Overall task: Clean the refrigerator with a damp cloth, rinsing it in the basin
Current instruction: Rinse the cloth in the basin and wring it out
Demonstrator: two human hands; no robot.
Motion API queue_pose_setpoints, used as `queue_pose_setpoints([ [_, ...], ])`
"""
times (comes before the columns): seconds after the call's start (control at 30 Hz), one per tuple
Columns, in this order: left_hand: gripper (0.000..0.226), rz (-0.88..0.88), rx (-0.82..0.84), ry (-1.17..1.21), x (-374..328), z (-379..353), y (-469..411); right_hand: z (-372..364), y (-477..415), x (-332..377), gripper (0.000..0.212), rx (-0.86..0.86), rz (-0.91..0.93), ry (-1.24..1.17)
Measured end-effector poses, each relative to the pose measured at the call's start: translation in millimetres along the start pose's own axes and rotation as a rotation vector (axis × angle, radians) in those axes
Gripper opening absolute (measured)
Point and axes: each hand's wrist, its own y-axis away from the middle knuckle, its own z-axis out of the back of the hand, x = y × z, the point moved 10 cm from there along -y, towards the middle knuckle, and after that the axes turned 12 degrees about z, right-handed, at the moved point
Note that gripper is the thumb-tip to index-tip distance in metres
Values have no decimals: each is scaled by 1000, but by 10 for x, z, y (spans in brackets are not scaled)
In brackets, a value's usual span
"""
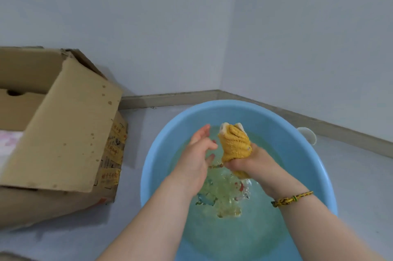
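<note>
A light blue basin [170,133] stands on the floor, holding water with a colourful pattern showing at its bottom. Over the water my right hand [244,160] squeezes a wet yellow cloth [235,143], bunched upright, with its lower end hanging below the fist. My left hand [198,152] is just left of the cloth, fingers spread, holding nothing and not touching it. The refrigerator is not in view.
An open cardboard box [63,133] sits on the floor left of the basin, its flap raised. White walls meet in a corner behind the basin, with a grey skirting board [170,98]. A white round object [308,135] pokes out behind the basin's right rim.
</note>
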Motion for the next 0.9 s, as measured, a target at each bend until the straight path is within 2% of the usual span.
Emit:
queue_pose_setpoints([
  [0.1, 41, 130, -38, -89, -226, -153, 431, 39, 268, 535, 23, 19, -17, -186],
  [0.2, 26, 243, 47, -190, -481, -498, 918, -26, 636, 1069, 41, 95, -69, -330],
  [0.33, 35, 376, 161, -98, -878, -1039, 1734, 86, 1262, 1988, 35, 70, -94, -392],
  [0.43, 37, 373, 199, -100, -1264, -1450, 2331, 416, 1734, 2625, 56, -182, -102, -339],
  [0.47, 37, 343, 218, -99, -1339, -1539, 2449, 525, 1857, 2791, 57, -300, -68, -316],
  [0.6, 37, 124, 281, -224, -1872, -2030, 3118, 1072, 2798, 3640, 58, -761, 169, 17],
  [0.77, 42, -67, 404, -481, -1849, -2781, 4116, 1197, 4098, 4107, 43, -901, 352, 104],
  [0.9, 64, 0, 609, -623, -1214, -3412, 5084, 1407, 5264, 4020, 29, -1131, 340, -61],
])
